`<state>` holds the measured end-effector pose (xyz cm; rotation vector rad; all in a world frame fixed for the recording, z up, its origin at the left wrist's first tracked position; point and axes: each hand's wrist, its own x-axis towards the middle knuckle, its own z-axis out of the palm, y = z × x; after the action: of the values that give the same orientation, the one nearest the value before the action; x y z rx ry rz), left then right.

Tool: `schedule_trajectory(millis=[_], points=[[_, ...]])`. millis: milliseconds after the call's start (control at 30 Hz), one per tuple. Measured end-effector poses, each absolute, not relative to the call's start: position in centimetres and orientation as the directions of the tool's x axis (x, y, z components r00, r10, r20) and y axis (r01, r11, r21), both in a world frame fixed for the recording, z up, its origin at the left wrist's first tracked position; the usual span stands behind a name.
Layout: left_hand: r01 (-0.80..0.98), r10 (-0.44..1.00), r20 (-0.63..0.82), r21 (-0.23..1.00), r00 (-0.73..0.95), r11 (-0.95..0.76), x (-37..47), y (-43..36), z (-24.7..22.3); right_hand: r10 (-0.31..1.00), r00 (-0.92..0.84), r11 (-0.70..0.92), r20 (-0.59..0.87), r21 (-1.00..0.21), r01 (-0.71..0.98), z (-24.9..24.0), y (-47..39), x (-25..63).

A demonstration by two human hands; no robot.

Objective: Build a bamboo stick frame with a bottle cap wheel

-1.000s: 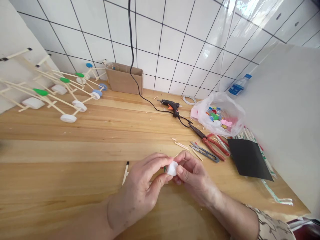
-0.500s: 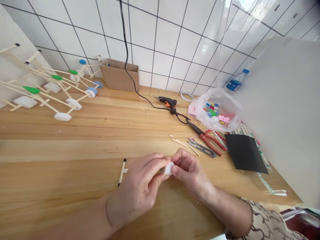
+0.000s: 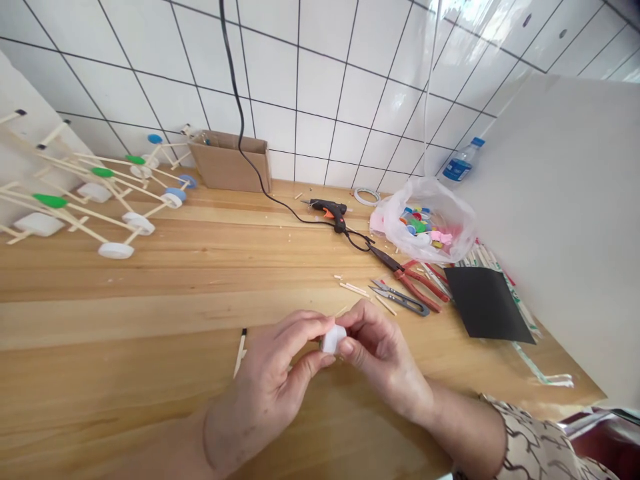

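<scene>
My left hand [image 3: 267,377] and my right hand [image 3: 389,365] meet above the front of the table, both pinching a small white bottle cap [image 3: 331,340] by their fingertips. A sliver of green shows at the cap's left side, mostly hidden behind my left fingers. Just left of my left hand lies a thin wooden stick [image 3: 241,351] with a black tip; the hand covers part of it.
Stick frames with bottle-cap wheels [image 3: 116,250] stand at the left. Behind are a cardboard box [image 3: 230,163] and a glue gun [image 3: 330,211]. To the right lie snips [image 3: 400,298], pliers [image 3: 410,277], a bag of caps [image 3: 450,200], a water bottle [image 3: 459,163] and black card [image 3: 487,303].
The view has shifted slightly, so the background sits lower and further left. Both hands keep their pinch on the cap, which has turned a little and shows more of its side.
</scene>
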<state>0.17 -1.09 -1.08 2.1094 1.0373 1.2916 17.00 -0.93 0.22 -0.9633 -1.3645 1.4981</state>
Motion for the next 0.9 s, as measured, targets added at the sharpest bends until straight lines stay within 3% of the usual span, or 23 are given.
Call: schedule_trajectory(millis=[267,433,533,667,767,900], points=[[0.373,0.792,0.534,0.699,0.295,-0.610,0.3,-1.7,-0.8,0.945,-0.325,0.014,0.027,-0.999,-0.043,0.2,-1.5,16.9],[0.323,0.837,0.487,0.773,0.250,-0.546,0.5,-1.6,-0.7,0.947,-0.319,-0.010,0.022,-0.995,-0.097,-0.2,-1.4,16.6],[0.263,0.910,0.352,0.876,0.220,-0.403,0.6,-1.3,-0.5,0.948,-0.318,-0.050,-0.007,-0.991,-0.127,0.0,-1.0,16.5],[0.050,0.964,0.066,0.995,0.259,-0.082,0.5,-0.5,-0.2,0.934,-0.352,-0.084,-0.058,-0.995,-0.060,0.7,-0.1,17.0],[-0.097,0.950,-0.057,0.991,0.307,0.090,0.4,0.1,-0.3,0.902,-0.424,-0.087,-0.084,-0.996,0.011,1.0,0.2,17.5],[-0.147,0.932,-0.100,0.976,0.348,0.160,0.3,0.4,-0.6,0.911,-0.413,0.086,0.014,-0.984,0.157,0.7,0.1,17.7]])
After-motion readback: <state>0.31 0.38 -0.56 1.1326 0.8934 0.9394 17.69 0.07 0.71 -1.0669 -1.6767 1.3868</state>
